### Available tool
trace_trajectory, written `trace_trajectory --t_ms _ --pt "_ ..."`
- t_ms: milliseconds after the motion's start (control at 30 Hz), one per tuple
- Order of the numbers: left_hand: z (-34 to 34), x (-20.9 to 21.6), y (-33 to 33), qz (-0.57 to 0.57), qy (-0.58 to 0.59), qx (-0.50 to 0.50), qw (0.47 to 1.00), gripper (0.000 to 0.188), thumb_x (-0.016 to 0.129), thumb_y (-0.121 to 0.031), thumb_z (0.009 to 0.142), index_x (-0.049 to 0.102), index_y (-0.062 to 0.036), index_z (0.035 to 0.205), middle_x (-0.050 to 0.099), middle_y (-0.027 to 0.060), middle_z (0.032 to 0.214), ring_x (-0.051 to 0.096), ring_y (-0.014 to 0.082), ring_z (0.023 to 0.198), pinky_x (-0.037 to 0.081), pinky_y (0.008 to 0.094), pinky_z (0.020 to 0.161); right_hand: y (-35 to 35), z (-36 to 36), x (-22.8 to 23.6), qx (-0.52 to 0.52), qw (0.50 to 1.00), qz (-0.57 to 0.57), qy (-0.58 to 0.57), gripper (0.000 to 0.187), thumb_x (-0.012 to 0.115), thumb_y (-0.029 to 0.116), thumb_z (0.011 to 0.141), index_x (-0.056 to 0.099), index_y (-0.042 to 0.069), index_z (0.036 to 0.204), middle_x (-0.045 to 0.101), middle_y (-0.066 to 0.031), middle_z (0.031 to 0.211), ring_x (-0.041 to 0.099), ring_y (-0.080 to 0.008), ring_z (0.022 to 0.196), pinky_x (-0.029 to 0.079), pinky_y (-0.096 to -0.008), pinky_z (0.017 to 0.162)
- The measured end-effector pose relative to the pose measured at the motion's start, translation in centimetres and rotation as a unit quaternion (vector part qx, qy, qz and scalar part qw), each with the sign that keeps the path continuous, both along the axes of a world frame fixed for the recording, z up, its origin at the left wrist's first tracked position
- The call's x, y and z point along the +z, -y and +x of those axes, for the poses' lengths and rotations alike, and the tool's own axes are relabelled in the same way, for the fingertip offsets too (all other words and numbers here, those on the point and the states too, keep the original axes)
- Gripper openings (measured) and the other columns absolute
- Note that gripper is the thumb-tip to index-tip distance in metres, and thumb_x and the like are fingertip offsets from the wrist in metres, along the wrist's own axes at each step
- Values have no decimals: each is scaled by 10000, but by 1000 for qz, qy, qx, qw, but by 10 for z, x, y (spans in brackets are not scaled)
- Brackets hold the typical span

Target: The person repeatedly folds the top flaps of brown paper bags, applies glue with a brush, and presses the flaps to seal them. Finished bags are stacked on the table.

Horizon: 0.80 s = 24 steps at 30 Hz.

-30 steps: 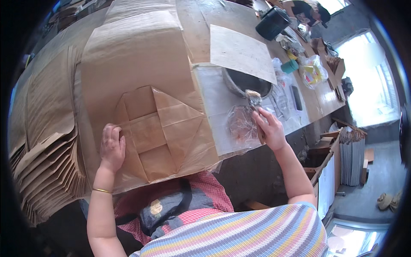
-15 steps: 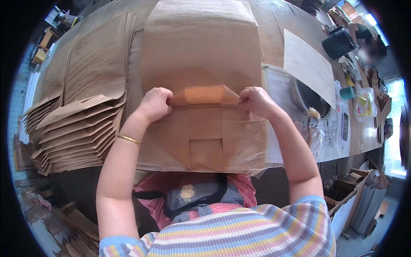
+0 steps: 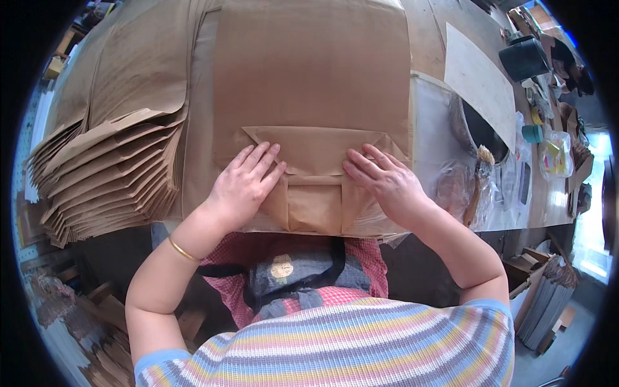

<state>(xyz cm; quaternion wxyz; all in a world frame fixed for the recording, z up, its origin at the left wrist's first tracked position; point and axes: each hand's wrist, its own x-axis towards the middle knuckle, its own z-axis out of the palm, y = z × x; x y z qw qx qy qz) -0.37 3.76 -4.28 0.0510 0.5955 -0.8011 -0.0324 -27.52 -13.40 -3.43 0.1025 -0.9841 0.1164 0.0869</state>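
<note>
A large brown paper bag point(image 3: 313, 84) lies flat on the work table in front of me, its folded bottom toward me. My left hand point(image 3: 244, 185) presses flat, fingers spread, on the left side of the folded bottom flap point(image 3: 314, 150). My right hand point(image 3: 385, 182) presses flat on the right side of the same flap. Neither hand grips anything; both palms rest on the paper.
A fanned stack of finished brown bags point(image 3: 106, 174) lies at the left. At the right are a dark bowl point(image 3: 480, 129) with a brush point(image 3: 478, 184) beside it, crumpled plastic, a pale board point(image 3: 477, 84) and a black container point(image 3: 523, 58).
A second ago my right hand was over at the bowl and brush. Then both hands folded the bottom flap over, and now both lie flat pressing it down.
</note>
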Motion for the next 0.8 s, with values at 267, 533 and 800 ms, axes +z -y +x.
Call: trace_trajectory --t_ms 267,533,800 --pt "18 6 1 122 -228 -14 966 298 601 32 624 601 -24 916 416 244 1450 334 432 1382 326 477 1125 -22 -34 -3 -109 990 71 59 438 629 55 681 571 18 1114 563 -147 1072 551 -330 1067 466 -420 931" --pt "9 4 -9 36 -173 -17 984 290 642 -16 574 565 -16 853 353 285 1473 350 451 1367 332 492 1126 -33 -28 -32 -111 950 18 290 299 701 95 677 634 34 962 636 -78 889 618 -261 877 525 -384 788" --pt "11 -25 17 21 -395 268 878 177 709 -73 790 553 11 804 611 118 917 569 293 879 454 395 748 5 13 -33 -325 847 307 288 83 727 86 773 675 27 800 607 -86 783 559 -270 796 461 -362 694"
